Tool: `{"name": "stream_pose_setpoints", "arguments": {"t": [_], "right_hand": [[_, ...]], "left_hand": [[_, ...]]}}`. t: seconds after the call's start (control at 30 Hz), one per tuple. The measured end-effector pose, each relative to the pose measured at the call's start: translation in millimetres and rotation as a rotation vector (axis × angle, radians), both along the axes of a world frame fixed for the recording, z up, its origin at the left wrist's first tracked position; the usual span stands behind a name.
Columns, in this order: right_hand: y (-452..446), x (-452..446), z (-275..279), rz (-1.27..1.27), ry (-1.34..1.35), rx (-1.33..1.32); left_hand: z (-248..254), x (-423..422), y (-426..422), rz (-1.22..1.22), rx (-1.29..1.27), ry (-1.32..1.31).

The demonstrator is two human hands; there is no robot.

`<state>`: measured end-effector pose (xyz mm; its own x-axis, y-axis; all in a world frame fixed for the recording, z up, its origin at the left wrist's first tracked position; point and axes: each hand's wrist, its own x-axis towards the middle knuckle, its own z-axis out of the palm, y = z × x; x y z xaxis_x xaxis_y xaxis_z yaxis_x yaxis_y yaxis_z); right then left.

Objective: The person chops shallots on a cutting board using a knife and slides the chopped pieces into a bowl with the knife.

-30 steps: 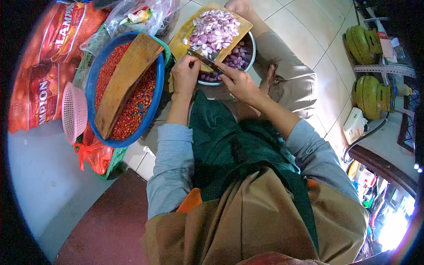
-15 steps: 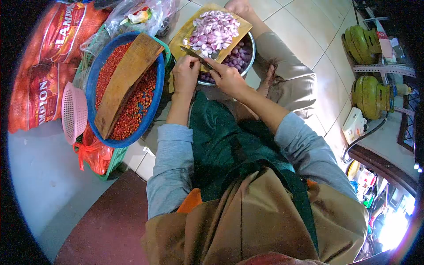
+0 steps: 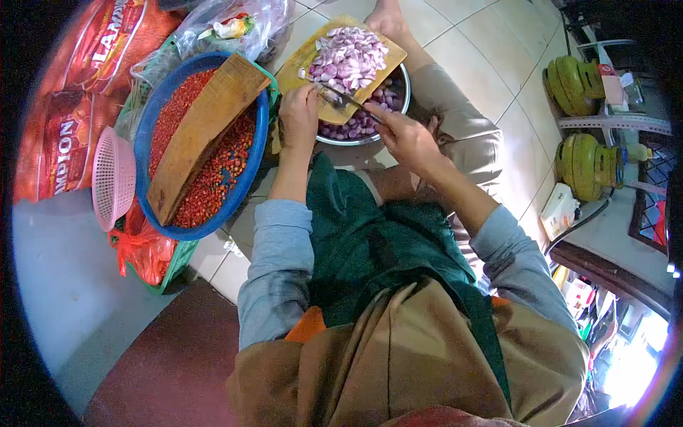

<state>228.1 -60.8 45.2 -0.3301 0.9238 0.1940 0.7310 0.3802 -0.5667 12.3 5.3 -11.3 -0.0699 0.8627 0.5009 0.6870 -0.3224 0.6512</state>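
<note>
Large white capitals stand on two orange-red sacks, both far to the left of the left grip (image 3: 299, 114). On the upper sack (image 3: 114, 53), ahead and to the left of that grip, "LAMP" can be read, running up at a slant; whatever follows is lost toward the upper edge of the view. On the lower sack (image 3: 67, 146), more directly left of the grip, the letters "MPION" climb a red printed panel; the start of that word cannot be made out. Well to the right of the right grip (image 3: 413, 139), marks on a white box (image 3: 558, 211) are too small to read.
</note>
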Motion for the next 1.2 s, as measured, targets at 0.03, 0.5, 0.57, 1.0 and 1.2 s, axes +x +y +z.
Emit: {"name": "stream_pose_setpoints", "arguments": {"t": [0.03,0.5,0.57,1.0,1.2], "right_hand": [[3,1,9,-0.006,-0.075,-0.003],[41,-1,58,0.122,-0.551,0.375],[42,-2,60,0.137,-0.556,0.388],[21,34,99,0.058,-0.44,0.158],[-5,23,91,-0.039,-0.212,-0.261]], "left_hand": [[1,0,2,-0.006,0.003,0.004],[35,26,-14,-0.113,0.199,0.323],[32,29,-14,-0.14,0.189,0.329],[14,15,11,0.026,0.074,0.255],[-3,5,22,0.055,0.197,0.093]]}}
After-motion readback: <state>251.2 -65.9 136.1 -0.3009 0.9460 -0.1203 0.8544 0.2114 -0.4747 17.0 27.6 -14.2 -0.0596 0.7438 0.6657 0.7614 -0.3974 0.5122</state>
